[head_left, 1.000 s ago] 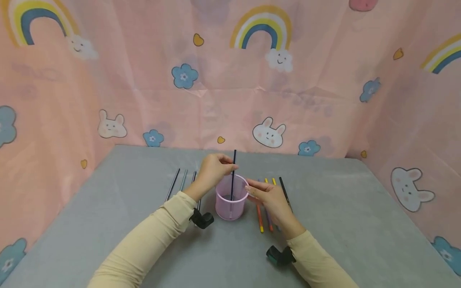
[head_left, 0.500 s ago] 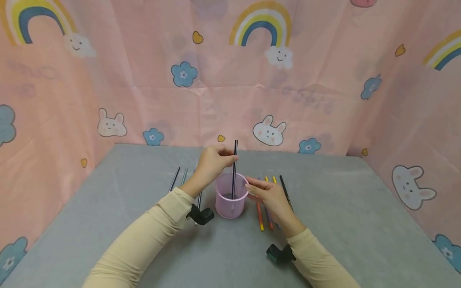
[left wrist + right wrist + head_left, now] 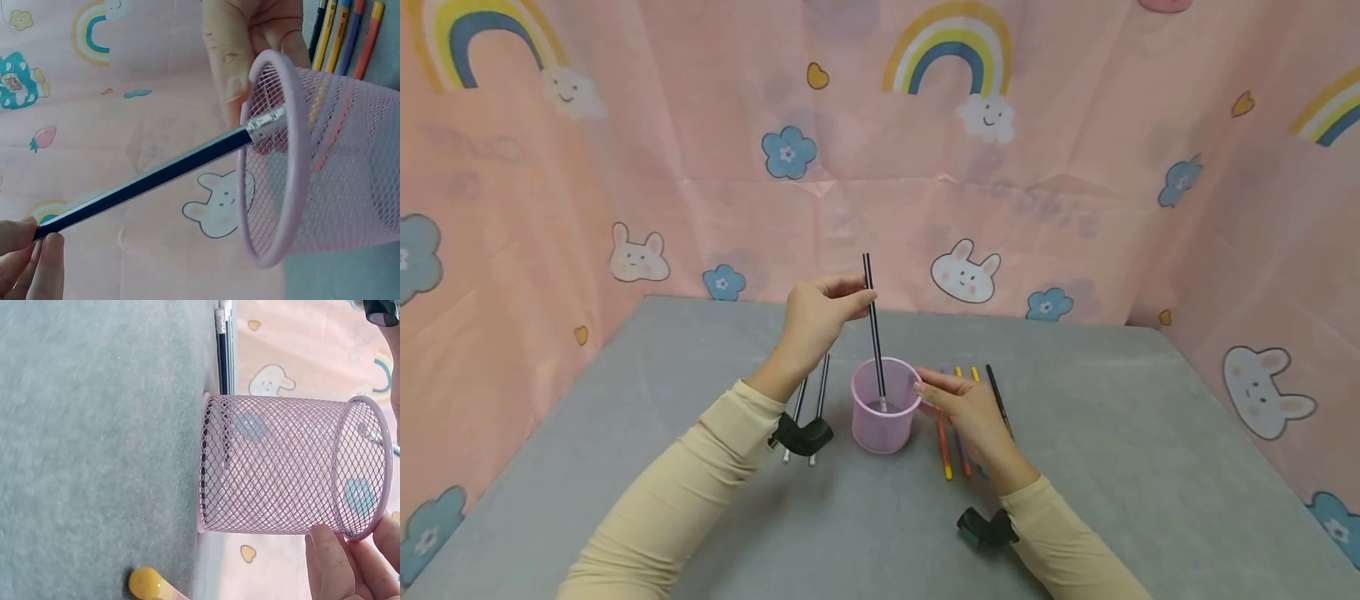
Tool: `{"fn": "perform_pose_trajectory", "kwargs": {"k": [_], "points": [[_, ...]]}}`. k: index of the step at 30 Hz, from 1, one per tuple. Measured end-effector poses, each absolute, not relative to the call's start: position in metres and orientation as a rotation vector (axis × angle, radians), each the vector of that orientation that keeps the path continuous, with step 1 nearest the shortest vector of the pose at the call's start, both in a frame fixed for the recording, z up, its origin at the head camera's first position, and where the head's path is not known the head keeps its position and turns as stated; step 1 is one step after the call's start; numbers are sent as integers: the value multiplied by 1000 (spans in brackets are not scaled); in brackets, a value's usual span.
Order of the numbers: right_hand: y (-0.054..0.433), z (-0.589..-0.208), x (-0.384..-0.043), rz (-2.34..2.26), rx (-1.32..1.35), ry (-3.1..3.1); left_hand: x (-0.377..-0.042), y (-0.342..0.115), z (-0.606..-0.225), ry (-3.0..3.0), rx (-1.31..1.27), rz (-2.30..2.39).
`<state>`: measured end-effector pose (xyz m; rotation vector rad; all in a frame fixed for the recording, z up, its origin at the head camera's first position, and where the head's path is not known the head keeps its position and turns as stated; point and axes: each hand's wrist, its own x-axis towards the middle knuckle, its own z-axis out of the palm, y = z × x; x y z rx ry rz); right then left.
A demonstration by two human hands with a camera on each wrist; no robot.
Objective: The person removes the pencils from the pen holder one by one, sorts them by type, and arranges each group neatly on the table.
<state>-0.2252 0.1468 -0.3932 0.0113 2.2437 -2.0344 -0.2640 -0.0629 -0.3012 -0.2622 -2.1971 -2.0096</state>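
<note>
A pink mesh pencil cup stands upright on the grey table. My left hand pinches a dark blue and silver pencil near its upper end. The pencil slants above the cup, and in the left wrist view its silver ferrule is just within the cup's mouth. My right hand holds the cup's rim from the right, thumb and fingers on either side of it. The right wrist view shows those fingertips against the mesh near the rim.
Dark striped pencils lie left of the cup, partly behind my left wrist. Several coloured pencils and a black one lie on the right, partly under my right hand. A pink patterned cloth hangs behind the table.
My left hand has risen and moved left, drawing the pencil up from deep in the cup and tilting it. My right hand has stayed at the rim.
</note>
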Motion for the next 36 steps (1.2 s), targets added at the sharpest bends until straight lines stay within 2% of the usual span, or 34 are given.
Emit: {"fn": "perform_pose_trajectory", "kwargs": {"k": [16, 36], "points": [[149, -394, -226, -2042, 12, 2219, -265, -93, -291, -2091, -168, -2068], [148, -393, -226, -2012, -5, 2229, -279, -166, -310, -2348, -61, -1816]]}}
